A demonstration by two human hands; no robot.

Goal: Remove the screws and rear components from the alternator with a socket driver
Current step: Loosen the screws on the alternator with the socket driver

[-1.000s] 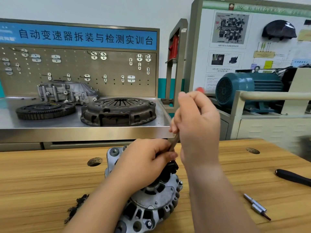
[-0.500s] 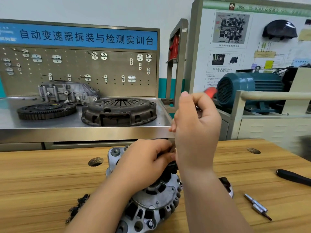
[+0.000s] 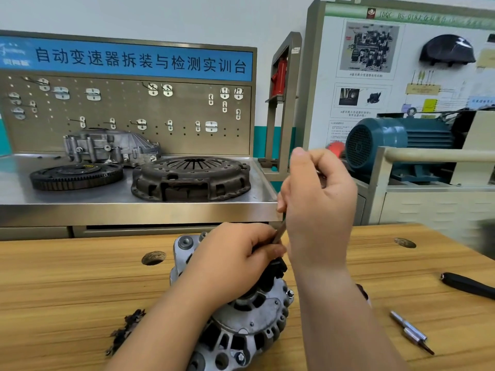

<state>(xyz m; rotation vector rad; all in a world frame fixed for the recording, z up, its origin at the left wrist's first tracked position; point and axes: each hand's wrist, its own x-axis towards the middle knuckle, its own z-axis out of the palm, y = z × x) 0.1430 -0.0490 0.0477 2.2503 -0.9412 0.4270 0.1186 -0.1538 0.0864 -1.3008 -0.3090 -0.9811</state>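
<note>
A silver alternator (image 3: pixel 249 325) lies on the wooden bench (image 3: pixel 67 290), rear face up, with a black component (image 3: pixel 276 271) on top. My left hand (image 3: pixel 235 261) curls over the alternator's top and pinches the lower shaft of the socket driver (image 3: pixel 278 232). My right hand (image 3: pixel 318 204) grips the driver's handle from above; only its red end (image 3: pixel 335 148) shows past my fingers. The driver's tip and the screw under it are hidden by my left hand.
Two metal bits (image 3: pixel 411 330) and a black handle (image 3: pixel 466 285) lie on the bench to the right. A dark clump of debris (image 3: pixel 126 330) sits left of the alternator. Behind stands a steel shelf (image 3: pixel 134 210) with a clutch cover (image 3: pixel 191 178), flywheel (image 3: pixel 76 176) and housing.
The red handle end has swung to the right in my right hand, which turned slightly. My left hand stays on the alternator and shaft.
</note>
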